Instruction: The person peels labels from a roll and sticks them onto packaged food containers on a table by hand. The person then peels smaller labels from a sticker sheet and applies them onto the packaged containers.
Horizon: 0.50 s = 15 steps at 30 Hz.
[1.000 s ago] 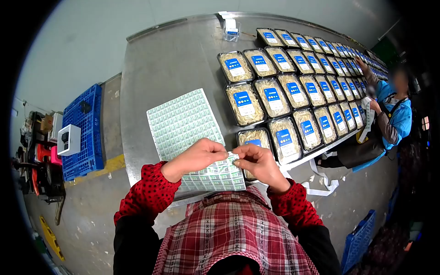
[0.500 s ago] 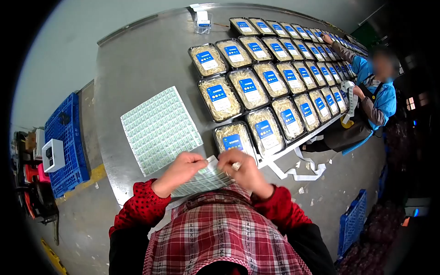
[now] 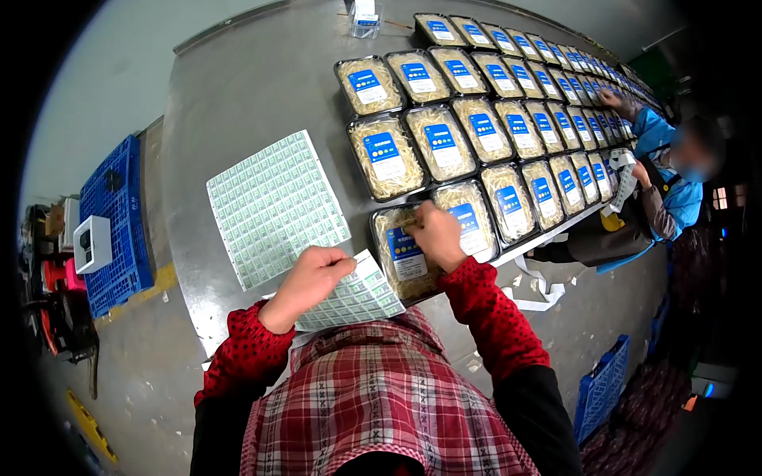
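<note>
My left hand (image 3: 308, 287) pinches the upper edge of a small-printed green and white sticker sheet (image 3: 353, 300), held near my apron at the table's front edge. Over the nearest black tray of pale strips (image 3: 406, 274), my right hand (image 3: 438, 236) has its fingers pressed together on the blue and white label; anything between the fingertips is too small to make out. A second, larger sticker sheet (image 3: 278, 208) lies flat on the metal table to the left of the trays.
Several rows of labelled trays (image 3: 444, 143) run to the back right. A clear box (image 3: 366, 20) stands at the table's far edge. At the right, a person in blue (image 3: 671, 202) holds a white label strip (image 3: 623, 178). A blue pallet (image 3: 119, 230) stands left.
My right hand has left the sticker sheet and moved up and right onto the nearest tray. My left hand still holds the sheet. The view has shifted.
</note>
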Tool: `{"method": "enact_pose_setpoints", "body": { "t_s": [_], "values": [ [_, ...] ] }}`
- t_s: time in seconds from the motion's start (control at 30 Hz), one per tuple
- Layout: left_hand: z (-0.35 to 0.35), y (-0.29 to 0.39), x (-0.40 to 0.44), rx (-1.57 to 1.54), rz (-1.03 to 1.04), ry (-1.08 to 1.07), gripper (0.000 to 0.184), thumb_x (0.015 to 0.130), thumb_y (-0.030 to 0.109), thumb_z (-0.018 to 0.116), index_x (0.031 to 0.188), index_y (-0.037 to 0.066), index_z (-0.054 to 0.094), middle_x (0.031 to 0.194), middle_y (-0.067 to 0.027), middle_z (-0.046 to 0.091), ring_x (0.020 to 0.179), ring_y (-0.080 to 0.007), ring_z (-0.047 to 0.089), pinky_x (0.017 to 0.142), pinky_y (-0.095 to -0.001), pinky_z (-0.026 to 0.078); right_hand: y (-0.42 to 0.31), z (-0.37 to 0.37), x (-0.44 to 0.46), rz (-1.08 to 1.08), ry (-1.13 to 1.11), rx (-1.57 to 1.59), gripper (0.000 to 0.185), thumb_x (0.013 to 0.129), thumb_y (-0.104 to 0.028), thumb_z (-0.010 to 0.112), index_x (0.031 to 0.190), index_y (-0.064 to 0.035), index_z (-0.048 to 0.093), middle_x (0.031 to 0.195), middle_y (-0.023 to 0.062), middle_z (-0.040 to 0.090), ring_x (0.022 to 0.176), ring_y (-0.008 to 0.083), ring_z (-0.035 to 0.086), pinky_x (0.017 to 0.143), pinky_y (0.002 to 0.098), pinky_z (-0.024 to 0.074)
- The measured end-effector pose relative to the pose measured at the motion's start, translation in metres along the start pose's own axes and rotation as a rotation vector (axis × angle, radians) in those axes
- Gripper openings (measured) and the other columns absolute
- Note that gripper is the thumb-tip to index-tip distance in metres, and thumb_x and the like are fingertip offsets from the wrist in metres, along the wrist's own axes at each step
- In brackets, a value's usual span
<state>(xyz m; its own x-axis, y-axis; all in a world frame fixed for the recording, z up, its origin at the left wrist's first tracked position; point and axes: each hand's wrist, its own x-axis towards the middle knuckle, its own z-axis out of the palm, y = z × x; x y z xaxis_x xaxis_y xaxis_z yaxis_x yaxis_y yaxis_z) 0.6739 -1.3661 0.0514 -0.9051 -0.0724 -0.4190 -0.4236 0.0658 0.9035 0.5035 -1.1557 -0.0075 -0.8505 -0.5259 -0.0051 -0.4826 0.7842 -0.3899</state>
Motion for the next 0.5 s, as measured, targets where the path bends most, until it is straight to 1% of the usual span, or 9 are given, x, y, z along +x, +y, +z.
{"method": "enact_pose_setpoints", "body": {
  "t_s": [0.03,0.1,0.17,0.2,0.23,0.33,0.4,0.43,0.5],
  "values": [
    [0.001,-0.001,0.002,-0.025,0.017,0.017,0.025,0.089,0.018,0.063,0.086,-0.006,0.068,0.061,-0.0014,0.056,0.057,-0.0072,0.046,0.052,-0.0291,0.038,-0.002,-0.007,-0.004,-0.001,-0.008,0.008,0.027,0.075,-0.022,0.078,0.091,-0.0026,0.067,0.082,0.0179,0.07,0.074,0.0331,0.068,0.063,0.0398,0.0521],
    [0.0,0.003,0.011,-0.05,0.043,0.043,0.025,0.089,0.018,0.063,0.086,-0.006,0.068,0.061,-0.0016,0.057,0.057,-0.0074,0.047,0.052,-0.0293,0.038,-0.014,-0.043,-0.007,-0.042,-0.18,0.282,0.031,0.078,-0.021,0.078,0.097,-0.0023,0.063,0.086,0.0174,0.07,0.076,0.0317,0.069,0.064,0.0378,0.0528],
    [0.004,0.007,0.01,-0.008,0.042,0.043,0.024,0.089,0.017,0.063,0.086,-0.007,0.067,0.061,-0.002,0.058,0.057,-0.008,0.048,0.052,-0.0296,0.038,-0.045,-0.064,-0.032,-0.142,-0.35,0.818,0.026,0.082,-0.014,0.078,0.098,-0.002,0.061,0.085,0.0106,0.07,0.075,0.0192,0.068,0.065,0.0315,0.052],
    [0.005,0.004,0.013,-0.01,0.036,0.033,0.023,0.088,0.016,0.063,0.085,-0.006,0.067,0.062,-0.0026,0.059,0.059,-0.0084,0.049,0.053,-0.0294,0.038,-0.062,-0.08,-0.042,-0.107,-0.465,0.76,0.025,0.081,-0.008,0.078,0.098,-0.0018,0.06,0.091,0.01,0.07,0.081,0.0166,0.068,0.067,0.0305,0.0528],
    [0.006,0.007,0.014,-0.006,0.035,0.03,0.023,0.088,0.016,0.063,0.085,-0.006,0.067,0.062,-0.0026,0.059,0.059,-0.0084,0.049,0.053,-0.0294,0.038,-0.069,-0.079,-0.049,-0.168,-0.415,0.747,0.027,0.082,-0.008,0.077,0.103,-0.0006,0.061,0.092,0.0124,0.071,0.082,0.0179,0.069,0.07,0.0308,0.0537],
    [0.009,0.012,0.015,-0.052,0.009,-0.007,0.023,0.088,0.017,0.063,0.084,-0.005,0.067,0.063,-0.0024,0.058,0.06,-0.0086,0.049,0.054,-0.0288,0.038,-0.069,-0.065,-0.06,-0.179,-0.307,0.7,0.026,0.082,-0.006,0.076,0.104,0.0005,0.064,0.091,0.0137,0.07,0.081,0.0204,0.069,0.071,0.0313,0.0546],
    [0.01,0.009,0.02,-0.09,0.012,-0.072,0.023,0.088,0.017,0.062,0.084,-0.005,0.068,0.064,-0.0015,0.058,0.062,-0.0083,0.049,0.055,-0.0281,0.038,-0.065,-0.065,-0.065,-0.286,-0.165,0.648,0.024,0.08,-0.004,0.074,0.102,0.0009,0.066,0.089,0.019,0.068,0.079,0.0343,0.068,0.068,0.0385,0.0544],
    [0.011,0.011,0.024,-0.089,0.021,-0.087,0.023,0.088,0.017,0.062,0.084,-0.005,0.068,0.064,-0.0015,0.058,0.062,-0.0083,0.049,0.055,-0.0281,0.038,-0.064,-0.068,-0.067,-0.334,-0.114,0.612,0.019,0.08,-0.003,0.074,0.098,0.0008,0.067,0.086,0.0182,0.067,0.075,0.0364,0.067,0.065,0.0397,0.0538],
    [0.02,0.017,0.029,-0.05,-0.071,-0.098,0.023,0.088,0.016,0.063,0.084,-0.006,0.067,0.064,0.0,0.056,0.062,-0.0079,0.048,0.055,-0.0278,0.037,-0.056,-0.066,-0.074,-0.369,-0.039,0.566,0.019,0.08,-0.004,0.074,0.097,-0.0004,0.066,0.084,0.0167,0.066,0.072,0.0356,0.066,0.061,0.0394,0.0528]
  ]
}}
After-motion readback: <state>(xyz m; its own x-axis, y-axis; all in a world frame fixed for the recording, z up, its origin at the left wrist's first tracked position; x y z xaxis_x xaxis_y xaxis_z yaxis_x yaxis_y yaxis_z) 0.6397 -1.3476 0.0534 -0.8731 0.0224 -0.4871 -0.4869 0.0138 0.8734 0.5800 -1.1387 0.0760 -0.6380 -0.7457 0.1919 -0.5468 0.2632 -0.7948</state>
